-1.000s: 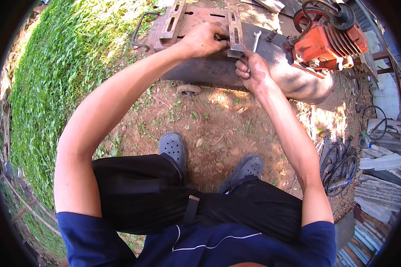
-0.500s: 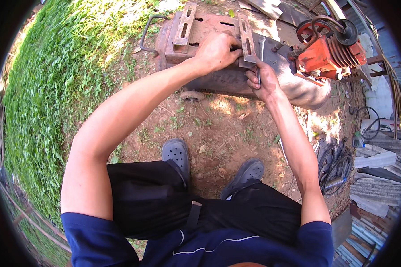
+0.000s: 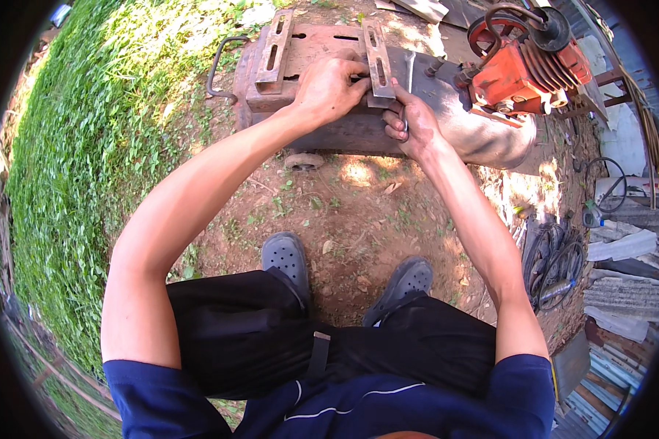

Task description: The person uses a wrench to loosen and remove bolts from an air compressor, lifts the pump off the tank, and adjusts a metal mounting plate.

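My left hand (image 3: 332,89) is closed, fingers curled against the left edge of a slotted metal bracket (image 3: 378,62); whatever the fingertips pinch is hidden. My right hand (image 3: 417,126) wraps round a wrench (image 3: 409,72), its shaft pointing up past the bracket's right side. The right thumb and index finger are by the bracket's near end. That bracket lies across a rusty mounting plate (image 3: 318,53) on top of a compressor tank (image 3: 458,106). A second slotted bracket (image 3: 274,57) lies along the plate's left side.
An orange-red compressor pump (image 3: 523,79) with a black round filter stands at the tank's right. A bent handle (image 3: 214,69) sticks out at the left, and a small wheel (image 3: 304,162) sits below. Coiled hoses (image 3: 553,263) and stacked sheets (image 3: 630,300) lie right; grass (image 3: 73,197) grows left.
The compressor, brackets and both hands have shifted slightly left and up in the picture as the view moved. Both hands keep nearly the same hold at the right bracket.
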The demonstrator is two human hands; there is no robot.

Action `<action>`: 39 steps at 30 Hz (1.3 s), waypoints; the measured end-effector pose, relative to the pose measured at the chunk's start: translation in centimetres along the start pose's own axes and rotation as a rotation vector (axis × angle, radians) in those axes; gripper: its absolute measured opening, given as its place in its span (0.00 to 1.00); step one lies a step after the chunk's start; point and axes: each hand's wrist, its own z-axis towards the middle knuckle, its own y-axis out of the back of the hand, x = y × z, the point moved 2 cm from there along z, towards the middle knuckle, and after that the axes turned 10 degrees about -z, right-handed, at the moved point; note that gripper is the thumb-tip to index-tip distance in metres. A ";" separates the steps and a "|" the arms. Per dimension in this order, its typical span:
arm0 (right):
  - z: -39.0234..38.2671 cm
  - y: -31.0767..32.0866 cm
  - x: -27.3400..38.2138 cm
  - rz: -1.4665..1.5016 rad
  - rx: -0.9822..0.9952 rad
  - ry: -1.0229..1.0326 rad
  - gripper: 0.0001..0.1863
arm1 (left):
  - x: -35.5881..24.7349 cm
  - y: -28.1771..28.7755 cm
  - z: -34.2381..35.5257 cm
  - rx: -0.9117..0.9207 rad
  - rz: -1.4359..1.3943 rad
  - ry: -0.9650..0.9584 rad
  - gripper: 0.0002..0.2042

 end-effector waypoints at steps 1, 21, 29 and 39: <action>0.0 0.1 0.0 -0.004 0.005 -0.005 0.13 | 0.0 0.0 0.0 0.004 0.010 -0.004 0.12; 0.2 0.5 0.3 -0.102 0.013 -0.004 0.14 | 0.1 -0.3 -0.3 -0.071 0.042 -0.071 0.11; 0.2 0.6 0.4 -0.151 -0.030 0.017 0.14 | 0.2 -0.2 -0.4 -0.063 0.030 -0.009 0.11; -1.6 0.7 1.1 -0.358 -0.243 0.061 0.12 | 1.1 -0.1 -0.3 -0.028 -0.022 -0.018 0.12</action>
